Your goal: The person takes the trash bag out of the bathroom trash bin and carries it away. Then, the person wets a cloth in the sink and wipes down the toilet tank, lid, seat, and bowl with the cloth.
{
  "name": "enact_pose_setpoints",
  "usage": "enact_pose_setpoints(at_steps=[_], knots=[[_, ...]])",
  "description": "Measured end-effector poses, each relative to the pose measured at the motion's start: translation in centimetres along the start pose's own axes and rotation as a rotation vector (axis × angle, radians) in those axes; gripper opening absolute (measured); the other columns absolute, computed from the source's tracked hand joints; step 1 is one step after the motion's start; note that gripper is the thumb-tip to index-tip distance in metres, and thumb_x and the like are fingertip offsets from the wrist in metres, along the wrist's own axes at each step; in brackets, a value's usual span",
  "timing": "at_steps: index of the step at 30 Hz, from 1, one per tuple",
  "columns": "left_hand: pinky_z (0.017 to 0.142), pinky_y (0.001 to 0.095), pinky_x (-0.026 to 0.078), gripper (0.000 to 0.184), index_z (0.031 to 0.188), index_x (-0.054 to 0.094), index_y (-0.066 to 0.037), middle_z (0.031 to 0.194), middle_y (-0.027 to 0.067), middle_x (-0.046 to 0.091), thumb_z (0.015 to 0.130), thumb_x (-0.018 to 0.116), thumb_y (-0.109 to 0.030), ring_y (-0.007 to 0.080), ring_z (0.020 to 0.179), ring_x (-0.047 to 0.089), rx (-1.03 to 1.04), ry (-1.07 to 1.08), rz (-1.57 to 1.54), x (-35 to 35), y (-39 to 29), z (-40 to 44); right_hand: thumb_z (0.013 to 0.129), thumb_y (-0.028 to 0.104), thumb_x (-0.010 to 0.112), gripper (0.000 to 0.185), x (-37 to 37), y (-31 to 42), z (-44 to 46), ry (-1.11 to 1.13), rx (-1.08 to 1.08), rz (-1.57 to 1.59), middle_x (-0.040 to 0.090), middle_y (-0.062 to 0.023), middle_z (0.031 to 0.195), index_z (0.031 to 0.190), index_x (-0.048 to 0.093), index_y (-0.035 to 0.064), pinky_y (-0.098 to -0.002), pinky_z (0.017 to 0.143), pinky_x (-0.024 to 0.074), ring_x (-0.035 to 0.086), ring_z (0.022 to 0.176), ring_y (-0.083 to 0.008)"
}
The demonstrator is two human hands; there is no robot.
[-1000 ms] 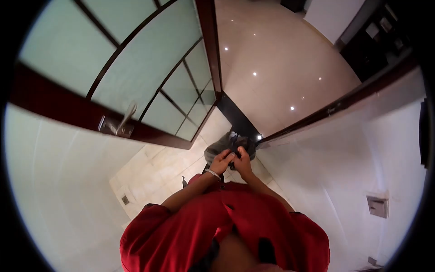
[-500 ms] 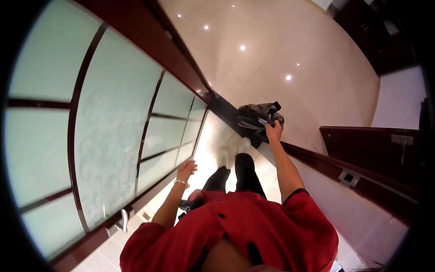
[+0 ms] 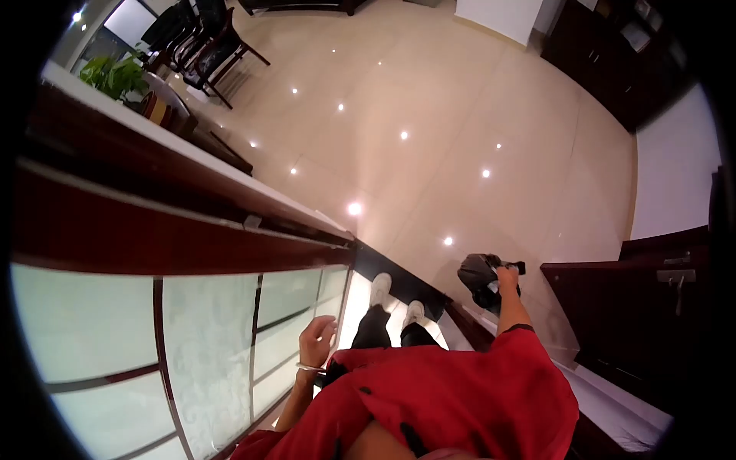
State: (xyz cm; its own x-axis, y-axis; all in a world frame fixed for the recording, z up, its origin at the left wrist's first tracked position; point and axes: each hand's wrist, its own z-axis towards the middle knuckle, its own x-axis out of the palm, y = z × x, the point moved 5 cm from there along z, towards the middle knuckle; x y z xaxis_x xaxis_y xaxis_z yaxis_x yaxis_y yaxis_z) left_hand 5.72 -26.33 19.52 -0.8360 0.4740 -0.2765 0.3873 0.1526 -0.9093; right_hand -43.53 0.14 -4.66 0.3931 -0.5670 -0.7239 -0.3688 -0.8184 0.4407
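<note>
My right hand (image 3: pixel 507 278) is closed on a black plastic bag (image 3: pixel 481 274), gripping its upper part. The bag hangs in a bunch over the floor at the doorway; what it contains is hidden. My left hand (image 3: pixel 317 340) holds nothing, its fingers loosely curled, with a light bracelet on the wrist. Closest to it is a door (image 3: pixel 211 322) with frosted glass panels and dark wooden bars. Both white shoes (image 3: pixel 381 285) stand by the dark threshold (image 3: pixel 402 285).
Shiny beige tiles (image 3: pixel 429 100) spread beyond the doorway. At right, a dark wooden door (image 3: pixel 621 314) with a key in its lock stands ajar. A dark cabinet (image 3: pixel 606 61) is at the far right. Chairs (image 3: pixel 218 54) and a potted plant (image 3: pixel 115 77) are at upper left.
I have stepped forward to the threshold. My right hand has carried the bag rightward and lower in view. More of the room shows, and my left hand is lower.
</note>
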Motion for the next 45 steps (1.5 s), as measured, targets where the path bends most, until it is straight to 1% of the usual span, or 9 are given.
enact_pose_setpoints(at_steps=[7, 13, 18, 20, 25, 28, 35, 39, 45], knots=[[0.079, 0.0387, 0.049, 0.018, 0.087, 0.064, 0.002, 0.083, 0.0136, 0.067, 0.073, 0.058, 0.011, 0.0289, 0.076, 0.064, 0.971, 0.323, 0.290, 9.2, -26.0, 10.9, 0.075, 0.011, 0.061, 0.017, -5.3, -6.1, 1.5, -0.176, 0.181, 0.379, 0.057, -0.0103, 0.075, 0.086, 0.059, -0.0009, -0.0343, 0.053, 0.0424, 0.052, 0.061, -0.0194], [0.060, 0.0269, 0.044, 0.010, 0.075, 0.053, -0.006, 0.073, 0.0017, 0.051, 0.079, 0.056, -0.015, 0.0169, 0.068, 0.052, 1.388, 0.256, -0.768, 14.8, -45.0, 10.0, 0.076, 0.010, 0.059, 0.009, -6.2, -9.2, 1.3, -0.302, 0.232, 0.739, 0.052, -0.0044, 0.072, 0.080, 0.053, 0.0038, -0.0332, 0.054, 0.0381, 0.045, 0.061, -0.0159], [0.103, 0.0374, 0.043, 0.047, 0.139, 0.030, 0.006, 0.141, 0.0183, 0.038, 0.096, 0.046, -0.005, 0.0299, 0.134, 0.033, 1.851, -1.030, -0.079, 24.7, -51.2, 9.3, 0.073, 0.008, 0.062, 0.035, -4.1, -9.1, 7.1, -0.314, 0.404, 0.310, 0.061, -0.0117, 0.088, 0.106, 0.056, -0.0018, -0.0365, 0.064, 0.0453, 0.055, 0.072, -0.0218], [0.104, 0.0372, 0.042, 0.038, 0.133, 0.038, 0.011, 0.134, 0.0200, 0.045, 0.098, 0.039, -0.003, 0.0291, 0.128, 0.039, 1.208, -2.049, 1.481, 32.2, -53.4, 9.6, 0.076, 0.013, 0.061, 0.038, 0.0, -11.0, 12.0, -0.278, 0.556, 0.558, 0.062, -0.0161, 0.088, 0.110, 0.058, -0.0039, -0.0369, 0.066, 0.0456, 0.056, 0.074, -0.0235], [0.108, 0.0374, 0.035, 0.037, 0.131, 0.041, 0.011, 0.134, 0.0210, 0.045, 0.098, 0.039, -0.005, 0.0304, 0.126, 0.041, 0.635, -2.201, 1.198, 43.2, -59.7, 10.6, 0.080, 0.014, 0.055, 0.047, -8.0, -1.7, 16.3, -0.134, 0.662, 0.903, 0.054, -0.0226, 0.121, 0.121, 0.050, -0.0079, -0.0367, 0.092, 0.0391, 0.052, 0.108, -0.0339], [0.110, 0.0399, 0.031, 0.039, 0.130, 0.042, 0.010, 0.142, 0.0203, 0.037, 0.098, 0.037, -0.012, 0.0301, 0.131, 0.036, -2.216, -1.467, 2.298, 50.1, -62.6, 11.8, 0.078, 0.013, 0.062, 0.016, -13.6, -0.8, 21.8, -0.312, 0.686, 0.895, 0.059, -0.0100, 0.077, 0.082, 0.057, -0.0013, -0.0354, 0.059, 0.0455, 0.054, 0.062, -0.0189], [0.107, 0.0467, 0.031, 0.039, 0.127, 0.048, 0.008, 0.135, 0.0213, 0.045, 0.094, 0.047, -0.014, 0.0319, 0.129, 0.037, -2.392, -1.029, 2.478, 64.3, -66.7, 14.1, 0.089, 0.009, 0.055, 0.013, -26.8, -0.8, 31.5, -0.432, 0.722, 1.389, 0.056, -0.0063, 0.071, 0.079, 0.056, 0.0019, -0.0319, 0.059, 0.0404, 0.047, 0.060, -0.0166], [0.111, 0.0492, 0.022, 0.041, 0.128, 0.045, 0.010, 0.139, 0.0235, 0.041, 0.097, 0.041, -0.017, 0.0335, 0.133, 0.031, -1.607, -1.731, 2.283, 76.3, -69.9, 14.1, 0.091, 0.013, 0.055, 0.015, -34.0, -1.7, 35.3, -0.567, 0.845, 1.462, 0.052, -0.0056, 0.068, 0.080, 0.057, 0.0027, -0.0314, 0.065, 0.0397, 0.046, 0.063, -0.0162], [0.112, 0.0498, 0.022, 0.040, 0.129, 0.044, 0.010, 0.140, 0.0216, 0.039, 0.097, 0.041, -0.014, 0.0333, 0.132, 0.032, -1.596, -1.618, 2.663, 92.8, -74.5, 8.7, 0.089, 0.016, 0.058, 0.013, -43.1, -4.2, 41.0, -0.686, 0.928, 1.571, 0.054, -0.0064, 0.072, 0.085, 0.056, 0.0037, -0.0353, 0.066, 0.0399, 0.047, 0.065, -0.0186]])
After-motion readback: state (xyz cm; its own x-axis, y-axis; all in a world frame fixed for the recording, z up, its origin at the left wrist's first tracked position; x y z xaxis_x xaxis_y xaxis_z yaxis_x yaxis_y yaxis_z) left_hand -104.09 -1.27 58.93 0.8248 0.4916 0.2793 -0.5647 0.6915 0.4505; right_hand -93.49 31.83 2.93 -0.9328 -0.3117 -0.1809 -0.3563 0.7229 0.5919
